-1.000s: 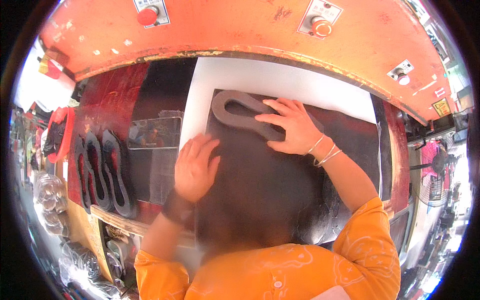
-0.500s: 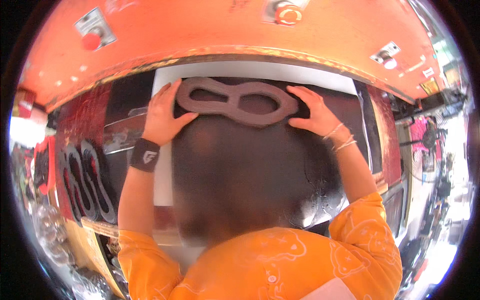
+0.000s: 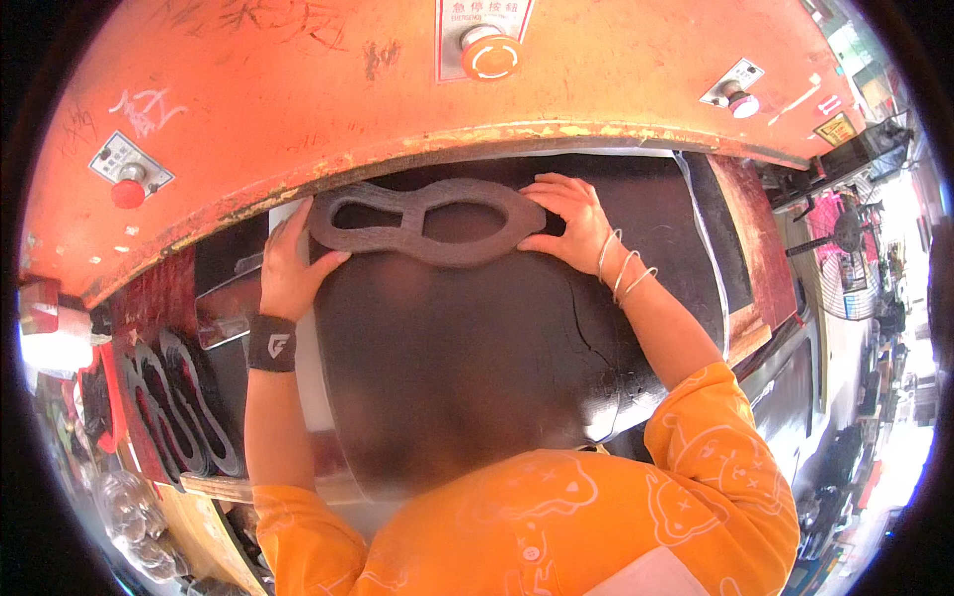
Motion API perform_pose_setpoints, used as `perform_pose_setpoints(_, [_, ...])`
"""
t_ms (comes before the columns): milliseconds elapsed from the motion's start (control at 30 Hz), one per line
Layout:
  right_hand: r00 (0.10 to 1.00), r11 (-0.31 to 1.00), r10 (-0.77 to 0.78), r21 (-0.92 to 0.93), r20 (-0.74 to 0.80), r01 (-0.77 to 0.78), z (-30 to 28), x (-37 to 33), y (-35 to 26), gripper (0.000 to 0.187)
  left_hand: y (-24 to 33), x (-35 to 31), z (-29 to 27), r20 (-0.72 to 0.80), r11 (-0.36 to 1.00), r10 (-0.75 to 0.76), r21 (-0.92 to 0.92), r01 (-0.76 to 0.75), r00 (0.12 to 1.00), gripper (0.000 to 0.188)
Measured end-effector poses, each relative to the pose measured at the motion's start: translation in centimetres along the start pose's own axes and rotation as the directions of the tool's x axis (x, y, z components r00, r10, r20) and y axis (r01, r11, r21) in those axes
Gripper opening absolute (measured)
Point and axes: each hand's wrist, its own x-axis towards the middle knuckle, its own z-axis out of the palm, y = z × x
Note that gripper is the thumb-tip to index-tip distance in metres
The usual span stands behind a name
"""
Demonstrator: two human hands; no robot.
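A thick dark grey frame [image 3: 409, 236], sole-shaped with two openings split by a crossbar, lies on a black sheet [image 3: 447, 328] close to the orange machine's lower edge. My left hand [image 3: 290, 266] grips its left end, thumb on the near side and fingers on the far side. At the right end, my right hand [image 3: 574, 223] pinches the frame the same way, thumb near and fingers far. Part of the frame's far left edge passes close under the machine's rim. Whether it touches that rim, I cannot tell.
The orange machine front [image 3: 378, 89] spans the far side, with a large emergency button [image 3: 491, 55] and smaller red knobs [image 3: 127, 193]. Several dark curved outline pieces [image 3: 194, 407] lie at the left. A fan [image 3: 845, 248] stands at the right. White backing [image 3: 313, 387] shows beside the sheet.
My view has shifted. The frame now appears nearer the machine's edge, and the white strip beyond it is mostly hidden. Both hands have kept hold of its ends.
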Motion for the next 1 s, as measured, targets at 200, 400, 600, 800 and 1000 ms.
perform_pose_setpoints(200, [0.978,0.956,0.192,0.242,-0.086,-0.167,-2.0,-1.4,0.8,0.055,0.6,-0.4,-1.0,0.002,1.0,-0.016,-0.009,0.016,1.0,0.07])
perform_pose_setpoints(400, [0.607,0.956,0.151,-0.041,-0.78,-0.289,-9.6,-4.4,7.1,0.046,4.6,-10.5,-3.5,-0.177,0.97,-0.242,-0.052,0.236,0.954,0.054])
perform_pose_setpoints(600, [0.324,0.941,-0.003,-0.113,-0.946,-0.32,-15.6,4.2,11.8,0.061,5.5,-15.9,0.6,-0.232,0.87,-0.468,-0.291,0.399,0.852,0.043])
perform_pose_setpoints(800, [0.405,0.879,0.419,0.475,-0.813,0.045,-14.1,1.4,13.6,0.06,5.6,-10.5,0.2,-0.258,0.937,-0.345,-0.156,0.313,0.903,0.032])
perform_pose_setpoints(1000, [0.5,0.591,0.792,0.236,-0.349,-0.772,-12.5,-11.7,16.5,0.047,6.3,-7.5,-0.6,-0.318,0.95,-0.313,-0.082,0.303,0.895,0.028])
